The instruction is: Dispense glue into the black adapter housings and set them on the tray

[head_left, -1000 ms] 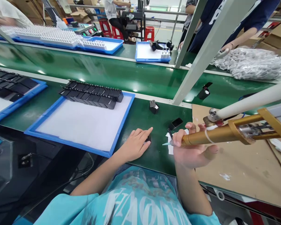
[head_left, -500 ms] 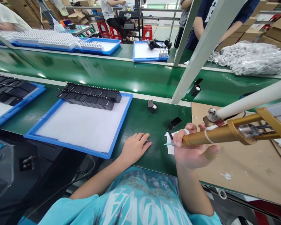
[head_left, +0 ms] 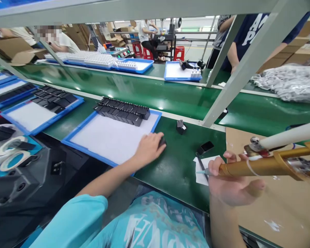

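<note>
My left hand (head_left: 147,150) is closed around a small black power adapter (head_left: 163,141), mostly hidden by the fingers, by the right edge of the nearest blue tray (head_left: 69,143). My right hand (head_left: 229,191) grips a gold glue dispenser (head_left: 250,168) near its front end, the thumb stretched out. Its pale blue nozzle (head_left: 201,172) points left over a white paper (head_left: 199,178). A dark slim tool (head_left: 200,161) lies on that paper. Just behind is an open black housing (head_left: 206,147). Another black adapter (head_left: 181,128) with pins stands farther back.
Rows of black adapters (head_left: 122,112) fill the nearest tray's back part. More blue trays (head_left: 28,119) stand to the left. A slanted metal post (head_left: 237,72) rises by the green conveyor (head_left: 124,88). Cardboard (head_left: 274,203) covers the right bench. People work across the line.
The view has turned left and up. My left hand has moved away from my body towards the tray's right edge, with the adapter in it. My right hand still grips the dispenser.
</note>
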A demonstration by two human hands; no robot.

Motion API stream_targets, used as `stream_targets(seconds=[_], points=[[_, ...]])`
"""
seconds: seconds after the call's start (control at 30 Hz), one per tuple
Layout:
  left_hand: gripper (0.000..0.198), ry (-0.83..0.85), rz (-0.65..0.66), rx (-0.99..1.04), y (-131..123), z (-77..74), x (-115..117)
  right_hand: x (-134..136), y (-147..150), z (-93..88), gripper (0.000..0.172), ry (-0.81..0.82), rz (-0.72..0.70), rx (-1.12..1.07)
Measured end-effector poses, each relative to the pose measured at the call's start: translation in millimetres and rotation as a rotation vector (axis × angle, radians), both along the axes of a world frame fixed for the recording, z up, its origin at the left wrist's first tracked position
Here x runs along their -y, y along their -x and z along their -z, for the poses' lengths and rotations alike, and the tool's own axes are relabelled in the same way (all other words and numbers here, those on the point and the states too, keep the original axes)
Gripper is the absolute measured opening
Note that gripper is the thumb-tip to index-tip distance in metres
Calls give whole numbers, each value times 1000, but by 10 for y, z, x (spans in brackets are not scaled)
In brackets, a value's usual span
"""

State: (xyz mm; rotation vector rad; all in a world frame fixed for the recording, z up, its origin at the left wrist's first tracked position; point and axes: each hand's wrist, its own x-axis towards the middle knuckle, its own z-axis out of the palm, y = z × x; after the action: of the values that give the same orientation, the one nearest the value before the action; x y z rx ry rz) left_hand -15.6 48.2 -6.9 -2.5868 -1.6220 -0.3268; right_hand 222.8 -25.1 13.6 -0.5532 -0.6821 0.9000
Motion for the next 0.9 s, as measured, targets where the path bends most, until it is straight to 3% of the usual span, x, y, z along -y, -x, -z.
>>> stream_targets(seconds=[0.1,0.2,0.3,0.4,0.57,0.67,0.77,0.9], points=[[39,-169,-180,-83,319,-94,-507,11,-17,8,46,2,-12,6],[35,-188,-224,-149,547,-91,-875,25,-8,-2,47,5,-31,2],[38,-214,-241,-142,594,-44,-1001,38,4,-6,45,-6,-46,9],[53,-229,-197,-12,400,10,-965,45,11,-8,45,-4,-41,14],[97,73,98,301,-350,146,-924,52,19,-27,45,17,-15,30],[98,217,87,417,-685,207,-1032,66,21,-38,44,22,-10,43],[89,357,88,537,-703,215,-1150,88,19,-42,44,11,-6,53],[85,633,365,639,-387,145,-1105,113,8,-36,45,3,-16,43]])
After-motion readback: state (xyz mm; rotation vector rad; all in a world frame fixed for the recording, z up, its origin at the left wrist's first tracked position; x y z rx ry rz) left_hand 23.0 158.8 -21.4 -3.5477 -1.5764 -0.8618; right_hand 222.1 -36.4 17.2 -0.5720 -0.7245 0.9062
